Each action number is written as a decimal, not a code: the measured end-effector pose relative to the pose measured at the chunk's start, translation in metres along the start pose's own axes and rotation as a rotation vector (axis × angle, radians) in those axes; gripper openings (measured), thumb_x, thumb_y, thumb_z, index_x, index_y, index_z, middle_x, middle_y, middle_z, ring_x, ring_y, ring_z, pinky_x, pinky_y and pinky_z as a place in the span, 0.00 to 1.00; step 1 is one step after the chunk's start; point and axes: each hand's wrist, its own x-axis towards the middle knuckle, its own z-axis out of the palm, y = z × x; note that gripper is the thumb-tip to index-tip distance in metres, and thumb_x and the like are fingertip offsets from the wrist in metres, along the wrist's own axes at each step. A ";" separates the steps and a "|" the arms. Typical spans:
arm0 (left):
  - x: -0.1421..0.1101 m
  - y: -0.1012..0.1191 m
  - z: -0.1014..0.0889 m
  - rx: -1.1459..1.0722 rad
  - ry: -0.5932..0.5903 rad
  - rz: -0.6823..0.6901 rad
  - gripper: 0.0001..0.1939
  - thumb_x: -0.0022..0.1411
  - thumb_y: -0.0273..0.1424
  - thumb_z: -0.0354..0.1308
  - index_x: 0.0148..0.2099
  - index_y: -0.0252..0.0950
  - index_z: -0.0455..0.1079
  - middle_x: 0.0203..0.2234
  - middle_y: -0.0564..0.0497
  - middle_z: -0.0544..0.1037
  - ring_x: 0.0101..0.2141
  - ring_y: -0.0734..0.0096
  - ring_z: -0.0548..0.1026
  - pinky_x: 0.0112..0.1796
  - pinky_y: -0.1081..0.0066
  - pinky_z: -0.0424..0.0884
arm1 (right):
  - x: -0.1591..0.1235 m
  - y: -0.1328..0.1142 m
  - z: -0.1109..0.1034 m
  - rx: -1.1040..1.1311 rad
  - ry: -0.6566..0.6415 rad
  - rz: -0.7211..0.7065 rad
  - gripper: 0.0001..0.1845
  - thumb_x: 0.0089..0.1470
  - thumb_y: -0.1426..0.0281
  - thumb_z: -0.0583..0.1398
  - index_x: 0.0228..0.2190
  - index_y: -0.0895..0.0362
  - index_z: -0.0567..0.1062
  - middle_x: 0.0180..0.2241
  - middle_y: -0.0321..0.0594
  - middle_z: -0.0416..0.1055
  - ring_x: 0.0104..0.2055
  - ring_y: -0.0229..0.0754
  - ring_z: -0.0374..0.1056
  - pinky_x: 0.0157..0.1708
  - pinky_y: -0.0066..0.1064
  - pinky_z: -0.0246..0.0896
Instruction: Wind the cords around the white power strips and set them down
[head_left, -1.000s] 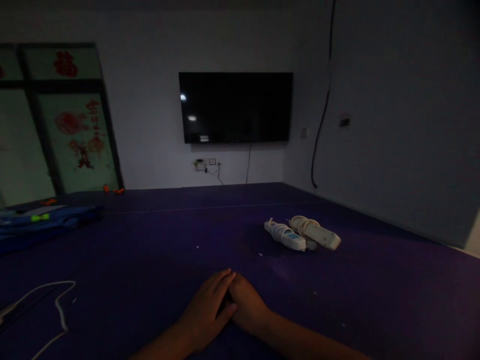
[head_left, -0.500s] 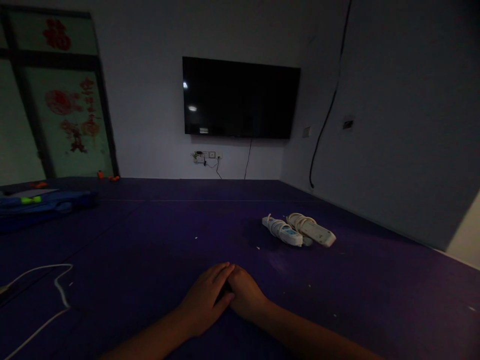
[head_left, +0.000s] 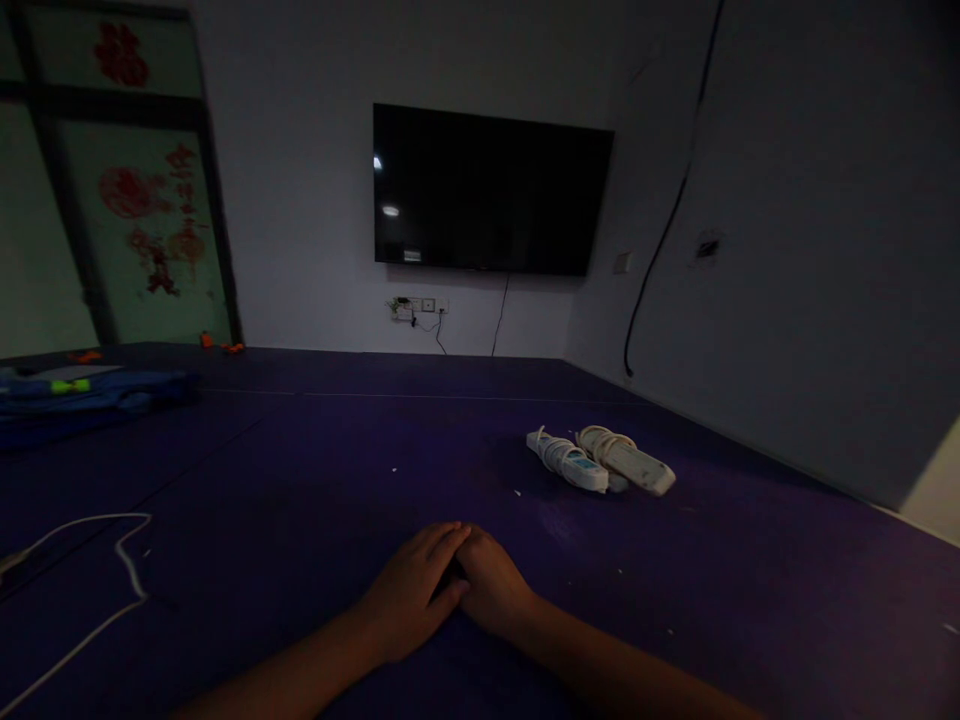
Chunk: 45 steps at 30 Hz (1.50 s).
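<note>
A dim room in a home, most likely a living room or playroom. A flat television (head_left: 491, 190) hangs on the white back wall at the upper centre, with wall sockets (head_left: 416, 306) below it. At the upper left, glass door panels (head_left: 142, 230) carry red paper decorations. A purple floor mat (head_left: 315, 480) covers the whole lower half of the frame.

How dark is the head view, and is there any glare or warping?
Head view: very dim; the hands and power strips on the purple mat remain readable; two small glints on the TV; wall edges lean outward from wide-angle distortion.
</note>
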 end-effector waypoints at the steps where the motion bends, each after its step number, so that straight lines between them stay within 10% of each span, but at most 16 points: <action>1: 0.000 0.000 0.000 -0.001 -0.004 0.000 0.28 0.61 0.32 0.50 0.63 0.41 0.54 0.59 0.44 0.63 0.59 0.61 0.60 0.57 0.55 0.59 | 0.000 0.000 0.000 0.000 0.001 -0.002 0.23 0.41 0.79 0.52 0.40 0.61 0.75 0.41 0.47 0.75 0.44 0.43 0.70 0.45 0.31 0.61; 45: 0.001 -0.001 0.000 0.031 -0.020 0.020 0.27 0.62 0.31 0.50 0.63 0.39 0.53 0.59 0.45 0.64 0.58 0.64 0.61 0.57 0.57 0.60 | 0.001 -0.002 -0.002 -0.049 -0.030 0.001 0.23 0.41 0.77 0.53 0.41 0.63 0.76 0.41 0.50 0.75 0.45 0.46 0.70 0.47 0.31 0.60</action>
